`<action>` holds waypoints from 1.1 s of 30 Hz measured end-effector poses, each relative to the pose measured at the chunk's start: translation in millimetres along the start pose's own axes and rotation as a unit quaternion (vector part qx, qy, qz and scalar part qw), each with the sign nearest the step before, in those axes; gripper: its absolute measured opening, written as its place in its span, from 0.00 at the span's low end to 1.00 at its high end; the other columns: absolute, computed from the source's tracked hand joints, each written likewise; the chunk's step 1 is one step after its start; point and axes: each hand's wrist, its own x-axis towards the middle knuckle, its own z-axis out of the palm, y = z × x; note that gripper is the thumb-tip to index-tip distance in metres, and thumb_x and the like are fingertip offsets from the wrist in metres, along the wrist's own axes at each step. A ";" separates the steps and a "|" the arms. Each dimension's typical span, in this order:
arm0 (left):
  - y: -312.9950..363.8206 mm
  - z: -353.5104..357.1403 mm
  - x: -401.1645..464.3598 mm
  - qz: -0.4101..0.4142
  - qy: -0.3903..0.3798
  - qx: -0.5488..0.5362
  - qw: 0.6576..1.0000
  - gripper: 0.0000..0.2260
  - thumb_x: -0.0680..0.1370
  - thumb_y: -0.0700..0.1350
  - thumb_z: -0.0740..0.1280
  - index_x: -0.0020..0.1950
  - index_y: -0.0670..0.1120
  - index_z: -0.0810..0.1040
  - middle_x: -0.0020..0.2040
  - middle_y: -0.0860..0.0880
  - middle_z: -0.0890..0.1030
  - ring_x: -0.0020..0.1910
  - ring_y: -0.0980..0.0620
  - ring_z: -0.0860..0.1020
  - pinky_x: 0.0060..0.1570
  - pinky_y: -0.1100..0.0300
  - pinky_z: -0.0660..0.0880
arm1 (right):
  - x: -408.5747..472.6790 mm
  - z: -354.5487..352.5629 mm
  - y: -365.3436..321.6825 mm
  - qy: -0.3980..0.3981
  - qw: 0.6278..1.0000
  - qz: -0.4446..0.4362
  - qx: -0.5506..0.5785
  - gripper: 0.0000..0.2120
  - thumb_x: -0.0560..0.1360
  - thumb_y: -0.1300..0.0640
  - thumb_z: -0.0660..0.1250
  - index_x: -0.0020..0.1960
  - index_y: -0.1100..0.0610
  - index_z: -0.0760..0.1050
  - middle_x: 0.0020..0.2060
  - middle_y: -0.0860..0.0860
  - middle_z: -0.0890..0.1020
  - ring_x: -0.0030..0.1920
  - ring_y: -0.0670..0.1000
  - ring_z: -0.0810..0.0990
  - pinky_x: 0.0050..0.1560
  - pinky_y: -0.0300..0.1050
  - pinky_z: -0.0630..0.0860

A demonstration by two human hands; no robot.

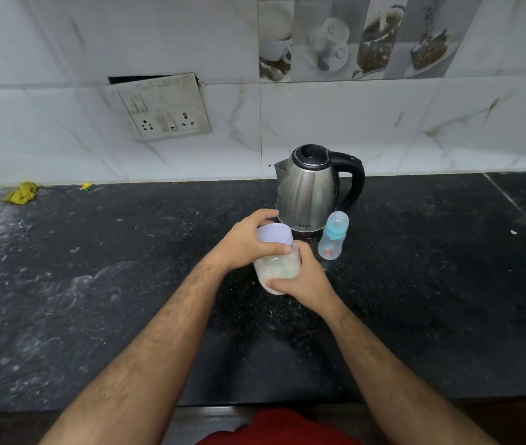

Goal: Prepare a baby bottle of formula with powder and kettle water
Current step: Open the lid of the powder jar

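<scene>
- The black speckled stone counter [94, 300] fills most of the view, smeared with pale powdery streaks on its left side, and runs back to a wall of white marbled tiles [383, 123], some printed with cups and desserts.
- A grimy switch-and-socket plate [162, 107] hangs loose and tilted on that wall; nothing can be seen plugged into it.
- The stainless-steel electric kettle with a black handle and lid [311, 191] stands at the back of the counter, lid down, just behind the jar.
- The translucent plastic jar of whitish powder [276, 268] is held upright over the counter in front of the kettle; whether its base touches the stone cannot be told.
- The left hand [248, 244] curls round the jar's pale lilac lid [274, 234], apparently to unscrew it.
- The right hand [303, 281] wraps round the jar's body to brace it.
- The small clear baby bottle with a blue collar and cap [332, 236] stands closed, just right of the jar, beside the kettle's base.
- A crumpled yellow-green cloth [22, 193] lies far left by the wall.
- Risks, as a judgement: a lid freeing suddenly could jerk the jar and spill powder, and an elbow swing could topple the light bottle.
</scene>
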 end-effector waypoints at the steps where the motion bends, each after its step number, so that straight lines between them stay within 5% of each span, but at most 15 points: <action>1: 0.9 0.5 1.2 0.000 0.000 0.014 1.000 0.41 0.62 0.58 0.80 0.72 0.53 0.70 0.66 0.51 0.75 0.65 0.55 0.73 0.66 0.58 0.70 | 0.6 -0.1 -0.3 -0.002 1.000 -0.001 -0.005 0.35 0.58 0.51 0.80 0.61 0.46 0.67 0.55 0.46 0.78 0.54 0.48 0.78 0.52 0.50 0.79; 6: 1.4 -4.0 5.6 -0.036 0.020 0.052 0.998 0.36 0.63 0.63 0.77 0.68 0.54 0.73 0.54 0.57 0.80 0.56 0.55 0.78 0.59 0.58 0.74 | 3.0 0.2 1.7 0.004 1.000 0.002 -0.027 0.37 0.57 0.51 0.79 0.62 0.46 0.67 0.55 0.45 0.77 0.54 0.46 0.77 0.50 0.45 0.78; 10: -4.6 -8.8 4.5 -0.083 0.044 -0.076 0.993 0.26 0.70 0.64 0.71 0.62 0.51 0.78 0.54 0.52 0.83 0.52 0.55 0.81 0.54 0.56 0.78 | 4.7 0.7 3.4 0.021 0.999 0.000 -0.050 0.40 0.53 0.48 0.78 0.63 0.47 0.68 0.56 0.45 0.77 0.55 0.47 0.76 0.48 0.41 0.74; 12: -10.6 -10.7 2.3 -0.140 0.074 -0.168 0.973 0.15 0.78 0.60 0.63 0.58 0.52 0.79 0.56 0.50 0.81 0.52 0.53 0.79 0.50 0.56 0.78 | 6.3 0.2 5.7 0.029 0.999 0.005 -0.045 0.40 0.52 0.47 0.78 0.63 0.47 0.68 0.55 0.45 0.77 0.55 0.47 0.77 0.49 0.42 0.75; 14: -22.7 -12.3 0.1 -0.218 0.090 -0.258 0.937 0.17 0.81 0.59 0.56 0.59 0.52 0.77 0.56 0.46 0.78 0.52 0.49 0.78 0.48 0.52 0.79 | 7.7 -0.5 7.9 0.037 0.998 0.011 -0.042 0.40 0.52 0.47 0.78 0.62 0.48 0.68 0.55 0.44 0.77 0.54 0.46 0.77 0.50 0.43 0.76; 19: -75.4 -8.4 1.2 -0.303 0.088 -0.336 0.887 0.21 0.81 0.60 0.60 0.67 0.48 0.72 0.62 0.43 0.76 0.58 0.44 0.78 0.44 0.51 0.82 | 11.2 -3.5 9.5 0.036 0.998 0.016 -0.046 0.37 0.56 0.50 0.80 0.61 0.47 0.67 0.54 0.44 0.77 0.54 0.46 0.77 0.50 0.44 0.76; 26: -123.1 -6.7 1.2 -0.334 0.163 -0.157 0.915 0.12 0.79 0.38 0.64 0.63 0.41 0.75 0.62 0.40 0.75 0.53 0.42 0.77 0.36 0.52 0.82 | 15.6 -4.0 12.1 0.036 0.998 0.019 -0.046 0.37 0.57 0.52 0.80 0.62 0.48 0.68 0.54 0.44 0.77 0.53 0.45 0.77 0.50 0.42 0.75; 31: -137.5 -13.5 -2.8 -0.334 0.192 0.022 0.922 0.09 0.75 0.41 0.69 0.54 0.45 0.78 0.49 0.44 0.82 0.36 0.46 0.83 0.37 0.52 0.83 | 17.9 -2.4 13.2 0.035 0.998 0.015 -0.048 0.36 0.58 0.54 0.81 0.62 0.47 0.67 0.54 0.44 0.77 0.53 0.44 0.77 0.51 0.42 0.75; 33: -139.9 -14.7 -5.8 -0.326 0.196 0.086 0.921 0.10 0.73 0.44 0.71 0.54 0.45 0.80 0.45 0.45 0.83 0.37 0.45 0.83 0.42 0.52 0.82 | 18.8 -1.2 14.0 0.035 0.998 0.016 -0.048 0.36 0.58 0.54 0.81 0.61 0.46 0.67 0.54 0.43 0.77 0.54 0.44 0.77 0.49 0.40 0.74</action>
